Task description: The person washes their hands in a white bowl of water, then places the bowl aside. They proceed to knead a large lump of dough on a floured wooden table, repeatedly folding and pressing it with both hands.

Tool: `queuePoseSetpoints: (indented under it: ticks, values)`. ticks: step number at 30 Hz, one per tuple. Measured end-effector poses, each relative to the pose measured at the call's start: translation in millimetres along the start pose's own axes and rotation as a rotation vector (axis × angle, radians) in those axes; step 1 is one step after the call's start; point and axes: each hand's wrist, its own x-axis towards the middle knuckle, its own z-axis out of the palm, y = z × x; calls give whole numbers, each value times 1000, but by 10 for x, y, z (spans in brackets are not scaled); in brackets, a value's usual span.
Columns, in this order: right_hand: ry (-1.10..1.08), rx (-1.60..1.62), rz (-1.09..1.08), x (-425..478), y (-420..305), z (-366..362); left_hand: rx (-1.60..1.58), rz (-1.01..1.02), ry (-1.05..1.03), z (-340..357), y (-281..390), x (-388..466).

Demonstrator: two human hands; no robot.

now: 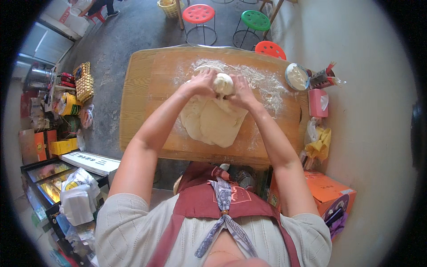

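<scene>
A large soft slab of pale dough lies on a floured wooden board on the table in front of me. At its far end, my left hand and my right hand hold a raised, rounded fold of the dough between them, one on each side. The fingers point away from me, and some are hidden by the dough. White flour is scattered over the board beyond and to the right of the dough. A bowl of flour stands at the table's far right corner.
By the right wall are a utensil holder, a pink tissue box and a yellow plastic bag. Stools, including a green one, stand beyond the table. Egg trays are at left; an orange box is near my right elbow.
</scene>
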Motion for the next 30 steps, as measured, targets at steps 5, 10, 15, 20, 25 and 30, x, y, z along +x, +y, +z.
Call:
queuePoseSetpoints:
  ticks: [5,10,15,20,25,30]
  values:
    - [145,123,-62,-623,-77,-120,102,110,157,227,93,-427]
    - [474,192,461,-964,-411,244,132,22,280,320,171,-279]
    - [349,186,680,-812,-439,270,81,7,264,323,193,-183]
    - [243,155,600,-682,-302,291,17,-35,229,277,5,94]
    - [294,146,538,-635,-215,339,-80,-47,180,218,-89,222]
    - [231,181,441,-649,-29,288,-134,-55,211,239,-153,215]
